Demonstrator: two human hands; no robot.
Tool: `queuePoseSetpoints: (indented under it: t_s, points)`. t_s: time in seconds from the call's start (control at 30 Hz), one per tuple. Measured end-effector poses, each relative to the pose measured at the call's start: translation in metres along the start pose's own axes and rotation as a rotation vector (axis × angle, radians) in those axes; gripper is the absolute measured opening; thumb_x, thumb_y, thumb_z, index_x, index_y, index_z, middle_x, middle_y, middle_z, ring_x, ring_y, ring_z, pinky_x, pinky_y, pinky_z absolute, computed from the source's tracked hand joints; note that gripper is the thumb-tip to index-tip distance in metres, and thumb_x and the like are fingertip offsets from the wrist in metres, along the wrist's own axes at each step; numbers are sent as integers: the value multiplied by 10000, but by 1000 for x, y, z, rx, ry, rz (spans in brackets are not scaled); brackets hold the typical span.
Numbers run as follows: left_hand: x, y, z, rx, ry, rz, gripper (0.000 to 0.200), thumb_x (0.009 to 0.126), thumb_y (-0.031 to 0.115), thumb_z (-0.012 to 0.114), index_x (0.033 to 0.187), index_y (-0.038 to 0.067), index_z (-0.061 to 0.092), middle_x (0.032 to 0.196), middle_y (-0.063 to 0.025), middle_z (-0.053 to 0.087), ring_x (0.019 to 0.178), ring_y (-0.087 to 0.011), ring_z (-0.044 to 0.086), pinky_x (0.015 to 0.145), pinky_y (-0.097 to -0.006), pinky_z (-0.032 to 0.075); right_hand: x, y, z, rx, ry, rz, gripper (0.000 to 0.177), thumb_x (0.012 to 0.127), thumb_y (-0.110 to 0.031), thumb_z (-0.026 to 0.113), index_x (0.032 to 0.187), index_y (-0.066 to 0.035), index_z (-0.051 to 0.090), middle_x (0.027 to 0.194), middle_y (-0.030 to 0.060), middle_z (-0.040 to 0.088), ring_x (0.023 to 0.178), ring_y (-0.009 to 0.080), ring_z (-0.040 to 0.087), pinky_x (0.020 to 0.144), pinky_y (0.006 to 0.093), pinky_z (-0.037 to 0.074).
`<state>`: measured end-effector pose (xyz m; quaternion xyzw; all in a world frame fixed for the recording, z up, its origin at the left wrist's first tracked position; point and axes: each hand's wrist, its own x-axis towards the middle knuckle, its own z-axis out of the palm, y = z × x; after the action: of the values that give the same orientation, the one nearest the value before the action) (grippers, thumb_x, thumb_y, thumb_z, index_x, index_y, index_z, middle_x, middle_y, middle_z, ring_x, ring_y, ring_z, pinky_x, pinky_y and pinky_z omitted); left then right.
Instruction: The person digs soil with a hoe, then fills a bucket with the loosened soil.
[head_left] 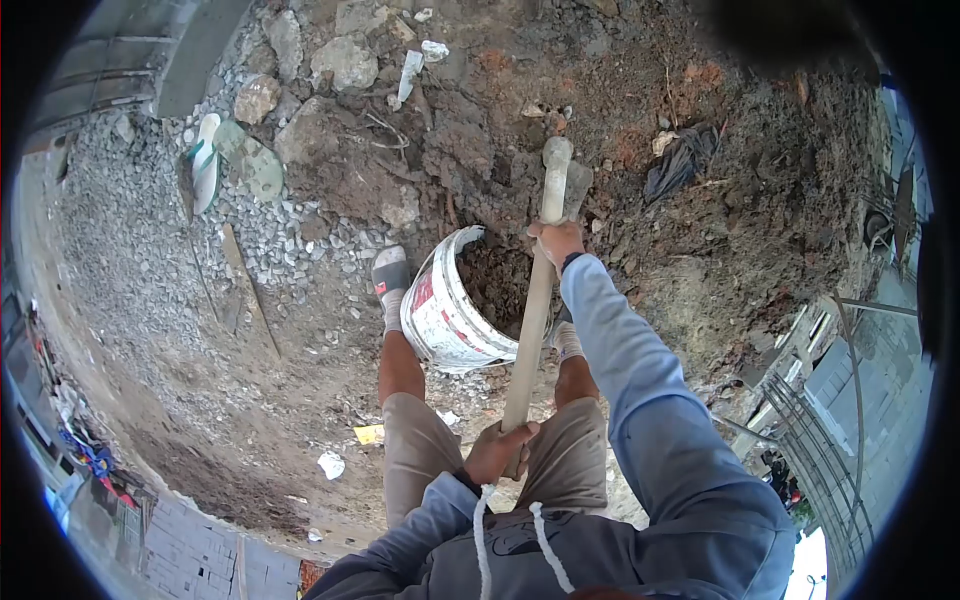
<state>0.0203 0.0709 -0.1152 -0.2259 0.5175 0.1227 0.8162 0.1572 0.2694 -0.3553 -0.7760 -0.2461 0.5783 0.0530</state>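
Note:
My right hand (pixel 560 243) is wrapped round the upper part of a hoe's (pixel 534 330) long wooden handle, close to its head. My left hand (pixel 499 452) grips the handle's lower end, in front of my lap. The grey blade (pixel 577 188) lies against dark soil, partly behind the handle. Between my feet a white bucket (pixel 440 318) with red markings leans over, its mouth facing the dug ground. Dark earth (pixel 490 280) sits inside it. The handle passes across the bucket's right side and hides part of the rim.
Loose, clumpy soil (pixel 740 260) spreads ahead and right, with a black plastic scrap (pixel 683 162) on it. Gravel (pixel 130 230), stones (pixel 345 62), a sandal (pixel 205 163) and a wooden stick (pixel 250 288) lie to the left. Steel bars (pixel 815 470) stand at the lower right.

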Motion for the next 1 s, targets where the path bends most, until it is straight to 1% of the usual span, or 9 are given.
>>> queuePoseSetpoints:
  t_s: [0.13, 0.2, 0.3, 0.4, 0.7, 0.73, 0.93, 0.97, 1.0]
  points:
    - [-68, -40, -87, 377, 36, 31, 259, 791, 275, 688, 814, 70, 532, 532, 18, 458, 375, -89, 411, 363, -252, 325, -118, 43, 15, 379, 91, 128, 224, 718, -96, 664, 883, 20, 564, 777, 82, 603, 674, 188, 579, 604, 317, 454]
    - [-141, -2, -104, 452, 132, -229, 286, 744, 296, 733, 716, 64, 568, 536, 22, 491, 426, -74, 454, 412, -240, 365, -191, 66, 48, 395, 163, 54, 224, 724, -90, 665, 862, 11, 520, 741, 57, 568, 647, 152, 543, 582, 289, 438]
    - [-174, -16, -176, 626, 200, -399, 331, 737, 314, 732, 805, 14, 607, 585, -28, 548, 466, -100, 518, 420, -239, 401, -228, 98, 88, 351, -82, 386, 266, 713, -147, 682, 877, 21, 557, 774, 76, 596, 708, 149, 565, 648, 326, 449]
    - [-162, 2, -169, 675, 219, -414, 334, 726, 315, 740, 812, 15, 618, 569, -29, 547, 455, -105, 524, 423, -237, 416, -211, 105, 75, 527, 31, 295, 262, 701, -104, 683, 905, 11, 565, 784, 74, 600, 699, 162, 578, 621, 318, 455]
    - [79, 114, 53, 919, -121, 471, 488, 724, 353, 715, 1047, 7, 597, 772, -102, 640, 598, -144, 616, 577, -293, 498, -125, -166, -188, 714, 326, -555, 280, 736, -84, 616, 959, 2, 470, 707, 87, 532, 551, 185, 544, 496, 309, 475]
    - [102, 125, 82, 958, -200, 875, 396, 743, 291, 727, 958, -12, 588, 694, -41, 589, 503, -79, 525, 444, -255, 433, -132, -197, -213, 655, 348, -657, 273, 750, -95, 609, 966, 4, 474, 714, 86, 531, 554, 184, 544, 493, 307, 474]
    - [92, 249, 216, 839, -323, 1038, 402, 750, 354, 717, 891, 0, 586, 576, -1, 515, 441, -70, 478, 406, -231, 391, -123, -335, -297, 558, 341, -1147, 239, 809, -151, 606, 971, 21, 566, 732, 102, 571, 581, 228, 601, 497, 350, 512]
    - [91, 269, 226, 847, -300, 974, 397, 752, 357, 716, 873, 3, 583, 567, 2, 506, 437, -72, 475, 405, -229, 390, -65, -347, -346, 514, 73, -1224, 203, 854, -147, 530, 971, 18, 517, 787, 156, 592, 667, 264, 614, 582, 368, 536]
    - [96, 285, 233, 852, -273, 906, 392, 754, 359, 715, 854, 6, 579, 559, 5, 498, 432, -74, 473, 403, -227, 389, -103, -378, -282, 520, 544, -1082, 148, 779, -157, 602, 801, -40, 513, 591, 44, 498, 426, 182, 482, 394, 313, 425]
